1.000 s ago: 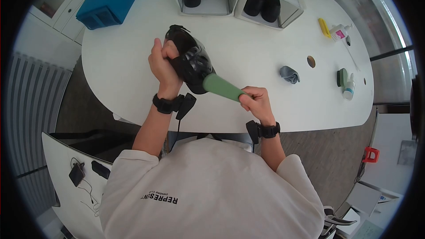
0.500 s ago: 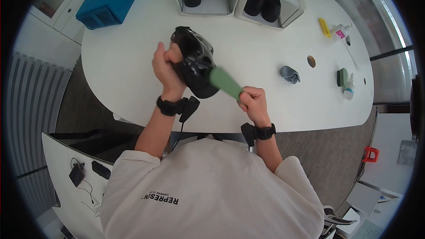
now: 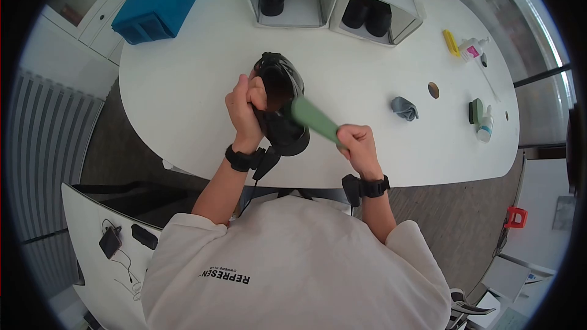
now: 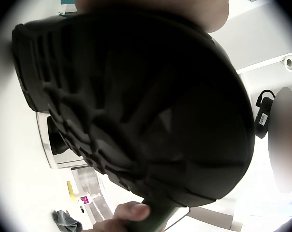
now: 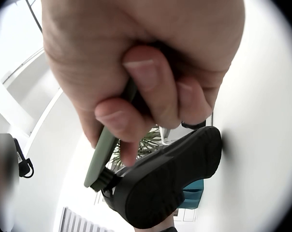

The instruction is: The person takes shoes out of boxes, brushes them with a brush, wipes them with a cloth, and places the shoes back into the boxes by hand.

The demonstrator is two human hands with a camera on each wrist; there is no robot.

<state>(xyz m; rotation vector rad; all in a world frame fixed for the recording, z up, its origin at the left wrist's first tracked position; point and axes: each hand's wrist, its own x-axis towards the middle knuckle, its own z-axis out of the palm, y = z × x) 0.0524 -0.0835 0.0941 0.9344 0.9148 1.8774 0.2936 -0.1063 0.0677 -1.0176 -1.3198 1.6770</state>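
My left hand (image 3: 244, 116) grips a black shoe (image 3: 290, 137) at its opening, fingers over the edge, toe pointing towards my body. In the left wrist view the ridged dark sole (image 4: 136, 111) fills most of the picture. A green brush (image 3: 317, 121) is held by its handle in my right hand (image 3: 361, 146). Its head overlaps the shoe's upper from the right side. Seen from the right wrist, short dark bristles (image 5: 105, 179) sit against the shoe's front part, and the fingers curl round the handle.
Two white boxes (image 3: 292, 24) with black shoes (image 3: 367, 15) inside stand at the back. A blue case (image 3: 162, 3) lies back left. To the right are a grey cloth (image 3: 405, 109), a second green brush (image 3: 476, 111), bottles (image 3: 485, 127) and a yellow object (image 3: 450, 43).
The shoe and my left hand have shifted right and nearer my body, the toe swinging towards me. The brush has moved over the upper, still in my right hand. The head view has tilted slightly.
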